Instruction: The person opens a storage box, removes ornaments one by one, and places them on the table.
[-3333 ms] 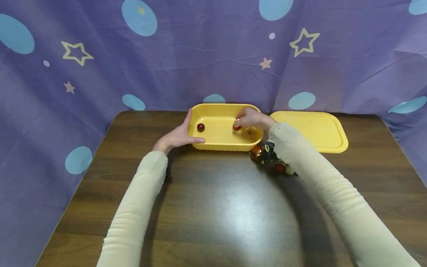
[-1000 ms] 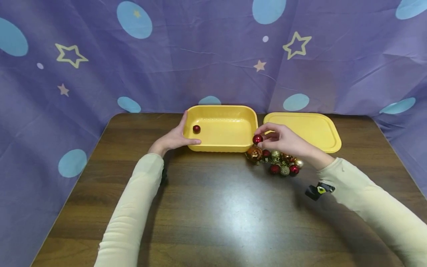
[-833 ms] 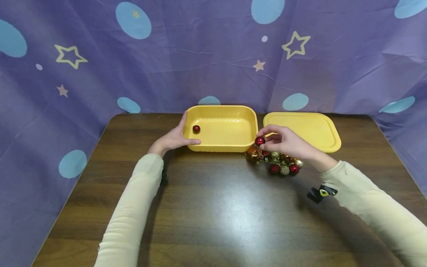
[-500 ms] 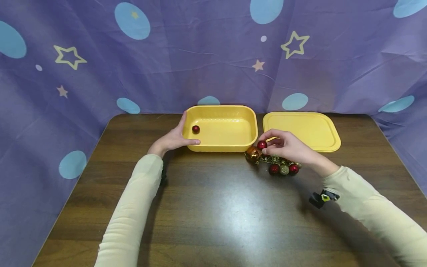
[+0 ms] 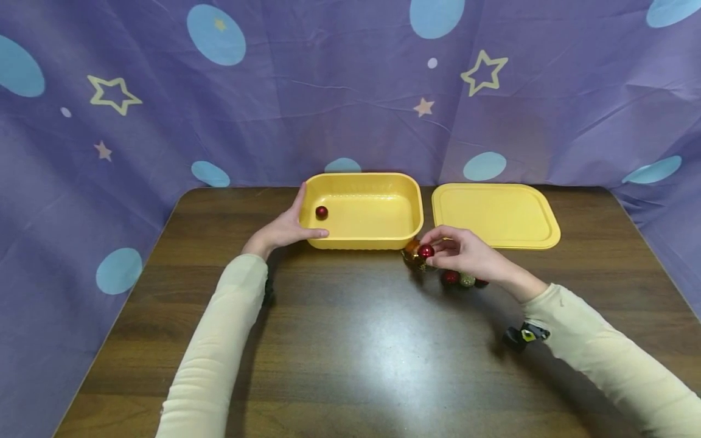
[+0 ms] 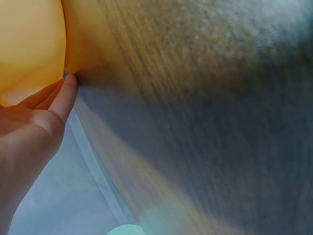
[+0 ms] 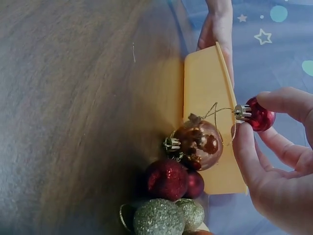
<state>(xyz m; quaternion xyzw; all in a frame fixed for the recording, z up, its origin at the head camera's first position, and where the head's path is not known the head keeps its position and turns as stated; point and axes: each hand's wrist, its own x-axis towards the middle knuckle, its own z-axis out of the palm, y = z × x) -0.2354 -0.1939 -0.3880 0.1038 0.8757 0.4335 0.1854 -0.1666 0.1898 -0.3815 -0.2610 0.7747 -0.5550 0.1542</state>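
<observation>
My left hand (image 5: pixel 282 230) grips the left end of a yellow plastic container (image 5: pixel 367 243), its thumb on the front side. Inside, toward the left, lies a dark red bauble (image 5: pixel 321 212). Thumb and fingertips of my right hand (image 5: pixel 473 254) pinch another shiny red bauble (image 5: pixel 426 251) just in front of the container's right corner. In the right wrist view, a gold cap and string loop show on this held bauble (image 7: pixel 261 117). Directly by it sits an orange-copper bauble (image 7: pixel 203 144). A glittery red bauble (image 7: pixel 166 178) and a silvery-gold one (image 7: pixel 159 218) lie alongside.
A flat yellow lid (image 5: pixel 495 216) lies right of the container on the wooden table (image 5: pixel 328 340). A purple patterned curtain (image 5: pixel 339 91) hangs behind the table's back edge. My right hand hides part of the ornament cluster.
My right hand has come out of the container holding a red bauble. It has since moved down over the ornaments, lately slightly left, beside the orange one. The left hand keeps its grip.
</observation>
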